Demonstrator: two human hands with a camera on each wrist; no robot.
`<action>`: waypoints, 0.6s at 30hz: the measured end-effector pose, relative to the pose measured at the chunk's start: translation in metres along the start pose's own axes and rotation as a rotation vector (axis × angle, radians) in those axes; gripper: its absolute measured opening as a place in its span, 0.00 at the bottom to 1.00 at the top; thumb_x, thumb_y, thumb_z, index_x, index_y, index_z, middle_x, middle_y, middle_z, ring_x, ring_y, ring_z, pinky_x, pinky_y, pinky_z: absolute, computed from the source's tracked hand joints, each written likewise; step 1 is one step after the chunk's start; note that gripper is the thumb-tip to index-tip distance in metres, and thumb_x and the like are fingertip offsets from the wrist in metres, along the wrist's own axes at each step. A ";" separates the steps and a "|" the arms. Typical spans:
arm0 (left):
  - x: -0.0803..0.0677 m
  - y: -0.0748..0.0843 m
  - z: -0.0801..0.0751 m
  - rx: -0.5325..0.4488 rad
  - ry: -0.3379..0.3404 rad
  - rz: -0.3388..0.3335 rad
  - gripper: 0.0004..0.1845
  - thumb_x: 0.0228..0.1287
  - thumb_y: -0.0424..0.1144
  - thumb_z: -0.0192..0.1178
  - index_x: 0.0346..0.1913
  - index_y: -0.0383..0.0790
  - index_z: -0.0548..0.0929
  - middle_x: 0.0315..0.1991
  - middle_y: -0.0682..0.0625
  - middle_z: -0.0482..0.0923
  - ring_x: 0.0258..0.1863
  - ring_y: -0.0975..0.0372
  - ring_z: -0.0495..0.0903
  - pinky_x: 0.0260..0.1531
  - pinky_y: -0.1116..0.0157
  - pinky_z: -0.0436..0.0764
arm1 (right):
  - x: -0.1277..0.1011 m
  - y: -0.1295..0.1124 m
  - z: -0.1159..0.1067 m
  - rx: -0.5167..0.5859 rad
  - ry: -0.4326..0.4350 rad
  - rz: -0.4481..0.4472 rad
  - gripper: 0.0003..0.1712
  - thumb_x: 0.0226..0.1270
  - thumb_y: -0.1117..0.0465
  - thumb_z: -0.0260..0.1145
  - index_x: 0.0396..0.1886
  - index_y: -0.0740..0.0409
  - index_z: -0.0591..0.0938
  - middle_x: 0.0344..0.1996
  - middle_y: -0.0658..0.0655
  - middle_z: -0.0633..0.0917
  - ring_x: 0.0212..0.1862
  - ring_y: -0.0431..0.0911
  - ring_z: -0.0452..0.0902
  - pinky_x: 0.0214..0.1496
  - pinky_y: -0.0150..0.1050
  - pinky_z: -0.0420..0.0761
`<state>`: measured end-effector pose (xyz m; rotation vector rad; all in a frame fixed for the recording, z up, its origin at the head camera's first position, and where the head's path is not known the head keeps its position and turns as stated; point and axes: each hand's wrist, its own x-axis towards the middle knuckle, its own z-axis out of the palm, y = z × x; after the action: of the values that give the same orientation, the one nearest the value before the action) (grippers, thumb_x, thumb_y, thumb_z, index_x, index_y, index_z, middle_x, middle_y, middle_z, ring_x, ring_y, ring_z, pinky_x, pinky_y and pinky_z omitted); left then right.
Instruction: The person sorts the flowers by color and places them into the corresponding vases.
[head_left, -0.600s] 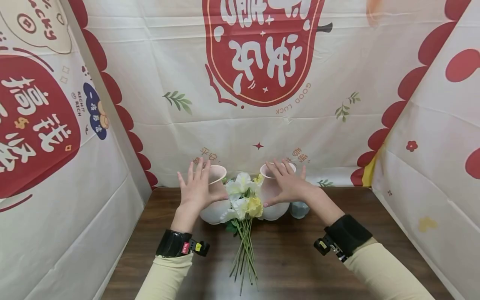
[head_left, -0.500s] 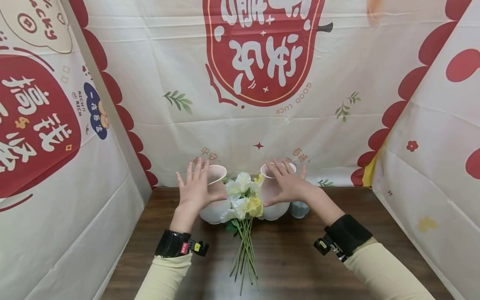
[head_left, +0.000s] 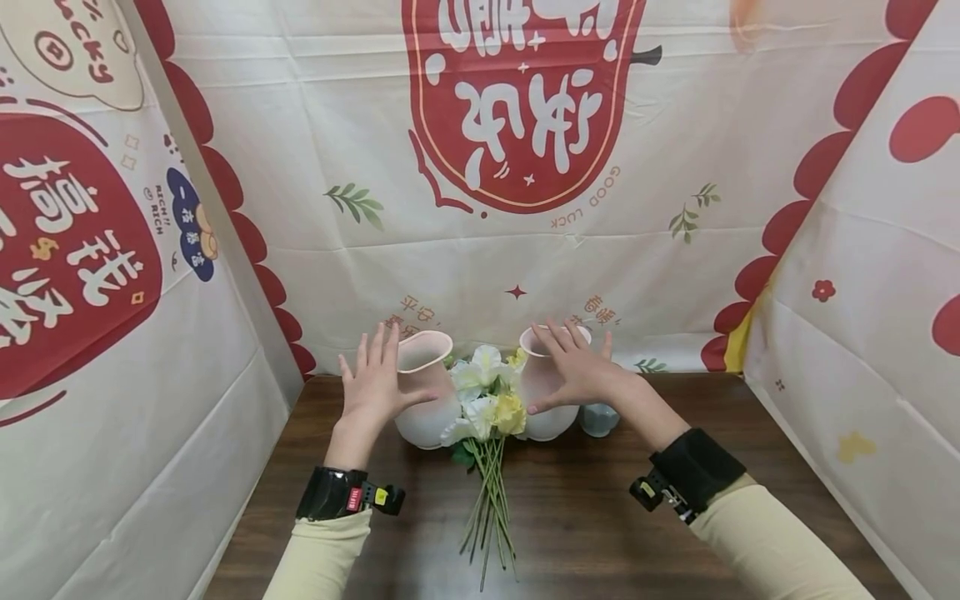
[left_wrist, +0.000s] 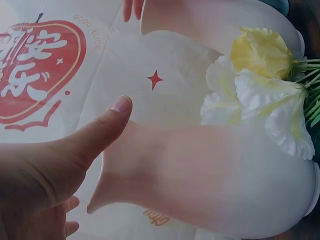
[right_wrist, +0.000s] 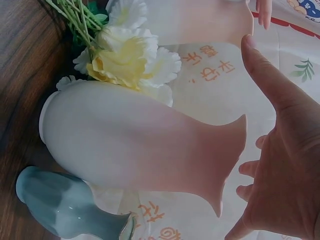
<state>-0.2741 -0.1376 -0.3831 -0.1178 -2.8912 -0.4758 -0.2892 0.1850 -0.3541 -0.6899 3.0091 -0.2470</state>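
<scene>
The left hand point(head_left: 372, 385) hovered spread beside the left vase point(head_left: 424, 392), fingers straight and the thumb reaching toward the neck but, from the wrist view, not quite on it. That pink-and-white vase stood upright at the back of the wooden table point(head_left: 600, 517), close to the printed backdrop point(head_left: 525, 250). Between the vases lay a bunch of white and yellow flowers point(head_left: 483, 400), stems pointing toward the person. The right vase point(head_left: 543, 392) stood just past the blooms, and the right hand point(head_left: 577, 375) was open in front of it — whether it touched I could not tell. A small blue-grey vase point(head_left: 598, 419) sat right beside it.

To my eye, a sure hold wanted each palm wrapped low on the narrow neck, clear of the petals.

I counted three vases — two pink, one blue-grey — and one bunch of flowers.
</scene>
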 end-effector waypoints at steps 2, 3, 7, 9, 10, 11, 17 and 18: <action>0.000 -0.004 0.001 -0.035 0.001 -0.006 0.67 0.40 0.66 0.70 0.75 0.48 0.36 0.76 0.45 0.37 0.74 0.46 0.37 0.65 0.34 0.38 | 0.000 0.001 0.001 -0.004 0.001 0.002 0.74 0.33 0.19 0.64 0.76 0.42 0.39 0.76 0.57 0.40 0.75 0.60 0.30 0.57 0.79 0.27; 0.000 -0.005 0.001 -0.055 0.005 -0.012 0.68 0.40 0.66 0.70 0.75 0.49 0.35 0.76 0.45 0.37 0.74 0.46 0.38 0.65 0.34 0.39 | 0.000 0.001 0.001 -0.005 0.002 0.002 0.74 0.33 0.19 0.63 0.76 0.42 0.40 0.76 0.57 0.40 0.75 0.60 0.30 0.57 0.79 0.27; 0.000 -0.013 0.008 -0.151 0.010 -0.048 0.71 0.40 0.63 0.71 0.74 0.48 0.28 0.76 0.43 0.35 0.74 0.46 0.41 0.66 0.36 0.41 | 0.001 0.002 0.003 0.000 0.003 0.000 0.73 0.34 0.20 0.65 0.76 0.42 0.39 0.76 0.57 0.40 0.75 0.60 0.30 0.56 0.79 0.27; 0.000 -0.016 0.012 -0.210 0.006 -0.067 0.72 0.41 0.63 0.71 0.73 0.47 0.25 0.76 0.41 0.36 0.73 0.45 0.44 0.67 0.38 0.45 | 0.001 0.001 0.004 0.006 0.001 -0.003 0.73 0.35 0.21 0.65 0.76 0.42 0.39 0.76 0.57 0.40 0.75 0.59 0.30 0.56 0.79 0.28; 0.001 -0.018 0.015 -0.242 0.002 -0.073 0.72 0.42 0.63 0.71 0.72 0.47 0.23 0.75 0.39 0.38 0.72 0.44 0.45 0.67 0.39 0.47 | 0.001 0.001 0.004 0.009 -0.001 -0.003 0.73 0.36 0.22 0.66 0.76 0.42 0.39 0.76 0.56 0.40 0.75 0.59 0.30 0.56 0.79 0.28; 0.001 -0.020 0.018 -0.277 -0.003 -0.080 0.72 0.42 0.62 0.71 0.72 0.47 0.22 0.75 0.38 0.39 0.72 0.43 0.47 0.67 0.40 0.50 | 0.001 0.001 0.005 0.011 -0.003 -0.003 0.73 0.36 0.22 0.66 0.76 0.42 0.39 0.76 0.56 0.40 0.75 0.59 0.30 0.56 0.80 0.28; 0.004 -0.029 0.037 -0.439 -0.041 -0.088 0.71 0.46 0.59 0.71 0.71 0.42 0.21 0.74 0.34 0.43 0.70 0.42 0.52 0.65 0.45 0.61 | 0.001 0.000 0.006 0.032 -0.001 -0.004 0.72 0.38 0.24 0.68 0.76 0.43 0.39 0.76 0.57 0.40 0.75 0.59 0.30 0.56 0.79 0.27; 0.004 -0.030 0.040 -0.455 -0.047 -0.086 0.71 0.46 0.58 0.71 0.71 0.41 0.21 0.73 0.34 0.45 0.70 0.43 0.53 0.65 0.45 0.61 | 0.001 0.001 0.006 0.035 0.002 -0.004 0.72 0.38 0.25 0.68 0.76 0.44 0.40 0.76 0.57 0.41 0.75 0.59 0.30 0.56 0.79 0.27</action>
<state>-0.2893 -0.1523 -0.4288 -0.0739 -2.7855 -1.1524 -0.2897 0.1844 -0.3606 -0.6936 2.9978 -0.2993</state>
